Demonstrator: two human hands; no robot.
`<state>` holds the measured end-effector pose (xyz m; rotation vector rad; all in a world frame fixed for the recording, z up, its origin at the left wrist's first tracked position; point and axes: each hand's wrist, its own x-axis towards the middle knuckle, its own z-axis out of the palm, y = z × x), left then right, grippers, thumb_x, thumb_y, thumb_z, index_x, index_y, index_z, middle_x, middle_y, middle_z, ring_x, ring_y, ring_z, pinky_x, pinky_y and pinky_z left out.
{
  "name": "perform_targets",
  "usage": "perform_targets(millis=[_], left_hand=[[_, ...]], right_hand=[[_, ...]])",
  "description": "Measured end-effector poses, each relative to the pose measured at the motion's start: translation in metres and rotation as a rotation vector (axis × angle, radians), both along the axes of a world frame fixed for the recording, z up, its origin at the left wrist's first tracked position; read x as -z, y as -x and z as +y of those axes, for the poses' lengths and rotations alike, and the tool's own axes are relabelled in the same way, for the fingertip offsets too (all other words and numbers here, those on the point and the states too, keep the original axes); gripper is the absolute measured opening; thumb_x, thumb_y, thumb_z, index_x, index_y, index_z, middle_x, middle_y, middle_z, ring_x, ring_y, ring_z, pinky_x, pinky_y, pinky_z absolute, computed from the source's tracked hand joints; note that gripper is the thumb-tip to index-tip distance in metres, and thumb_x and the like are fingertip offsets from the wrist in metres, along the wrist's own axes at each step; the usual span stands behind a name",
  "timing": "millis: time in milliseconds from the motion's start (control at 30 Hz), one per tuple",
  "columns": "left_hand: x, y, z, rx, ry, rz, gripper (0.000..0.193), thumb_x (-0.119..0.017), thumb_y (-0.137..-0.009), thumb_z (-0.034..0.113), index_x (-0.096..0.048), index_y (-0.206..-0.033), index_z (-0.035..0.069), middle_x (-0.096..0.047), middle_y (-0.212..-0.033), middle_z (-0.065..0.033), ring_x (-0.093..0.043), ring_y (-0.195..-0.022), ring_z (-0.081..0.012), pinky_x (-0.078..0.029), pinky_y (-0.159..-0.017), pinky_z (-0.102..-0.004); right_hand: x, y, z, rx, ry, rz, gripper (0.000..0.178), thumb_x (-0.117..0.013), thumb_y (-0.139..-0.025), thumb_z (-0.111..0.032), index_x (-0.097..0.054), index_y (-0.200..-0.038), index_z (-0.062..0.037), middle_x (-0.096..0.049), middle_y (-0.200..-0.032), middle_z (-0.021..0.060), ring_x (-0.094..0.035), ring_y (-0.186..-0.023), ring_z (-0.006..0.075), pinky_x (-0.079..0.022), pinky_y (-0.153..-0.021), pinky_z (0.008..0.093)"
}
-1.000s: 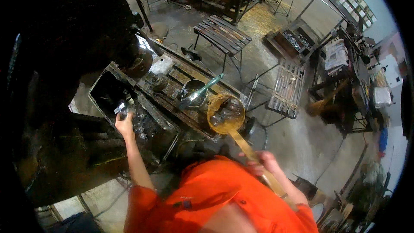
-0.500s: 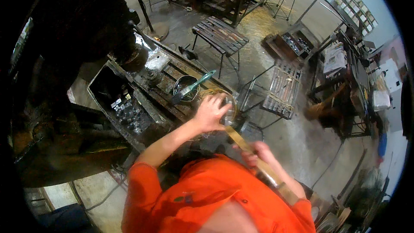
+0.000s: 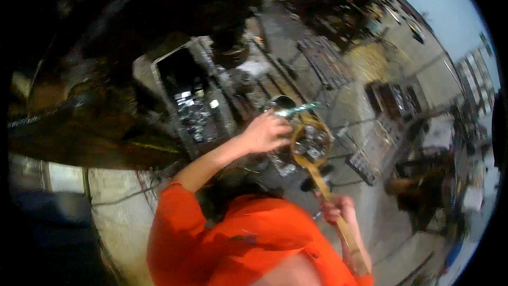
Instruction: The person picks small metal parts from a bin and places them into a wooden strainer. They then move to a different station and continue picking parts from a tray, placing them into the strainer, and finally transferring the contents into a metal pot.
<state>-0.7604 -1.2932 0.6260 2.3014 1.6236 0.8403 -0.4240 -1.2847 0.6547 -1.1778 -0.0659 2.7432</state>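
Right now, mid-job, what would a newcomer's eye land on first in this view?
Probably the bright orange shirt filling the lower middle, then the round yellow scoop right of centre, its handle in the right hand and metal pieces in its bowl. Next come shiny metal pieces in the dark bin at left, and the left hand near a green-handled brush.

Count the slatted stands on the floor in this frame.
2: one far slatted stand beyond the yellow scoop in the right hand, and one nearer slatted stand to the scoop's right. Blur and dark areas may hide more.
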Motion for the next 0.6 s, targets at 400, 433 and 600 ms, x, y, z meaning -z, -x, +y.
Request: perform_targets(millis=[400,433,600], left_hand=[[0.103,0.244,-0.062,-1.117,0.671,0.246,0.048,-0.062,-0.063,0.015,-0.053,-0.111,0.013,-0.056,-0.106,-0.0155,-0.055,-0.097,-0.0316,-0.046,-0.081,-0.0404],[0.106,0.250,-0.062,-1.067,0.797,0.354,0.049,-0.062,-0.063,0.016,-0.052,-0.111,0.013,-0.054,-0.108,-0.0159,-0.054,-0.099,-0.0315,-0.046,-0.082,-0.0408],[0.139,0.265,-0.068,-0.827,1.046,0.666,0.066,-0.067,-0.064,0.033,-0.043,-0.121,0.012,-0.048,-0.115,-0.0165,-0.052,-0.102,-0.0312,-0.046,-0.081,-0.0414]], right_hand=[[0.005,0.004,-0.007,0.049,-0.063,-0.051,0.054,-0.042,-0.073,-0.027,-0.041,-0.113,0.0082,-0.035,-0.064,-0.0013,-0.029,-0.038,0.0023,-0.025,-0.030,0.0149],[0.004,0.005,-0.008,0.059,-0.067,-0.065,0.055,-0.043,-0.072,-0.027,-0.041,-0.113,0.0083,-0.035,-0.064,-0.0012,-0.029,-0.038,0.0025,-0.025,-0.030,0.0150],[-0.002,0.012,-0.014,0.113,-0.070,-0.094,0.059,-0.049,-0.068,-0.027,-0.040,-0.114,0.0087,-0.035,-0.065,-0.0005,-0.030,-0.038,0.0033,-0.026,-0.029,0.0156]])
